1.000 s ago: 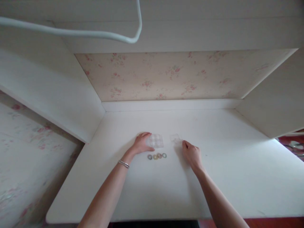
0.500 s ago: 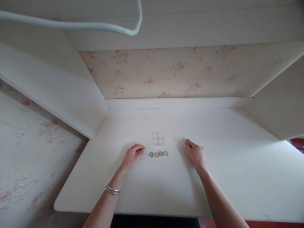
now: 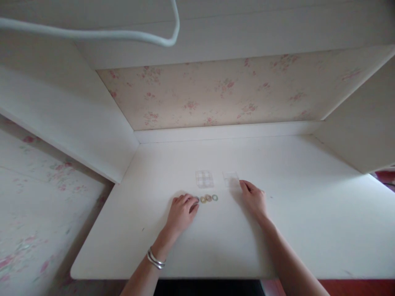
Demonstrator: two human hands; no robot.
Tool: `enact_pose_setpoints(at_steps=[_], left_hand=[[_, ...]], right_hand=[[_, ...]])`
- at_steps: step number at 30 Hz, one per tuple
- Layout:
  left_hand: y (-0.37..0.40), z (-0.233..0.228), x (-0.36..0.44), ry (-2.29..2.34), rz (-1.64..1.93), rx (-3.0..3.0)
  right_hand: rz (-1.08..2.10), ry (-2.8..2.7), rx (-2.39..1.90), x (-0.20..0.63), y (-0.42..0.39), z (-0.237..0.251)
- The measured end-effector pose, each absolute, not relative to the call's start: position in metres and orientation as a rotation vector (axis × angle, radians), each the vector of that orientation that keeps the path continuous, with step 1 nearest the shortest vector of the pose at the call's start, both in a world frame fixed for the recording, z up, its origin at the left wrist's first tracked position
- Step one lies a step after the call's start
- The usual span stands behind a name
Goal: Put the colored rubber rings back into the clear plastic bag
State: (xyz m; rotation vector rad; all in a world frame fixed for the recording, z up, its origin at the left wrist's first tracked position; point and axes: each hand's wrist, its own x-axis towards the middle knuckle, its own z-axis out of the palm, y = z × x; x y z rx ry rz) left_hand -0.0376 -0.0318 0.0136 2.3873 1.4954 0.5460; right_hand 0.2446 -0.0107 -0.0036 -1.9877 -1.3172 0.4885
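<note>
In the head view, the left hand has its fingertips at the dark ring, leftmost of four on the tabletop; whether they grip it, I cannot tell. The right hand pinches a clear square piece beside the gridded clear case.

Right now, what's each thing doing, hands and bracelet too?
left hand: curled at the leftmost ring
leftmost ring: partly covered
other three rings: lying in a row
right hand: curled at the clear panel's edge, grip unclear
clear panel: apart from gridded square
gridded square: lying flat
bracelet: around left wrist
</note>
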Motion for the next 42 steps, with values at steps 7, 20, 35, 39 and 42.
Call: enact_pose_setpoints(at_steps=[7,20,35,39,42], left_hand=[[-0.029,0.016,-0.036,1.465,0.537,2.376],[-0.013,0.033,-0.040,1.304,0.878,1.990],[0.072,0.022,-0.008,1.451,0.817,2.032],[0.077,0.017,-0.006,1.467,0.793,2.050],[0.071,0.015,-0.013,1.501,0.836,2.018]], right_hand=[[0.516,-1.345,-1.968,0.245,-0.011,-0.005],[0.545,-1.304,-1.921,0.246,-0.011,-0.007],[0.663,-1.113,-1.826,0.249,-0.023,-0.008],[0.674,-1.116,-1.834,0.248,-0.023,-0.006],[0.679,-1.123,-1.844,0.247,-0.023,-0.005]])
